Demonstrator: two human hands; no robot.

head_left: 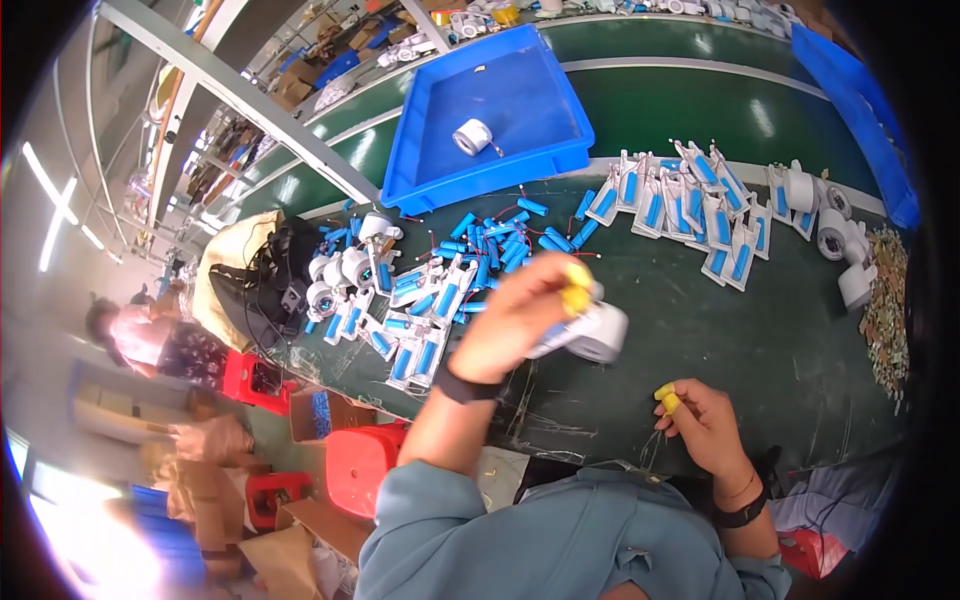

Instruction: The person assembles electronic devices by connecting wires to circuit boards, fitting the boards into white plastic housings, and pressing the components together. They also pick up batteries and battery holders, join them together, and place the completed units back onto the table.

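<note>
My left hand (515,315), with yellow finger covers on its fingertips, is raised over the middle of the bench. Its fingers are closed on a white plastic housing with a round head (598,335), smeared by motion. My right hand (706,428) is lower and to the right, near the bench's front edge. Yellow covers show on its pinched fingertips, and whatever lies between them is too small to make out. Beyond my left hand lies a pile of blue cylindrical batteries (487,245) with thin wires. White half-shells holding blue batteries (428,345) are heaped left of that hand.
A blue tray (575,158) at the back holds one white round-headed unit (472,137). More battery-filled white shells (690,205) lie back right, beside round white parts (832,235) and a heap of small metal pieces (886,310). Red stools (362,470) stand left of the bench.
</note>
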